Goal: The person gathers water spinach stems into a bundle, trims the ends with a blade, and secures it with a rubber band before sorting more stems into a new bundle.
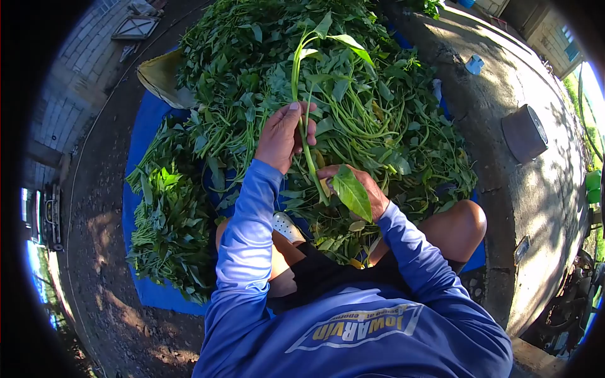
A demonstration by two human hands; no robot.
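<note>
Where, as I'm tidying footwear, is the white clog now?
In the head view, the white clog sits centrally, just right of the left sleeve, below the left hand.

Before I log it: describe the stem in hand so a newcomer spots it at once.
Find the heap of leafy greens on the blue tarp. At its near side, the left hand pinches one long green stem, right hand lower down. Neighbours lie tangled; this one is held up.

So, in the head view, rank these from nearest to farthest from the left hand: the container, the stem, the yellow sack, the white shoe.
From the left hand:
1. Stem, in its fingers.
2. White shoe, below it, between the forearms.
3. Yellow sack, upper left, beside the greens.
4. Container, far right, on the concrete.
</note>
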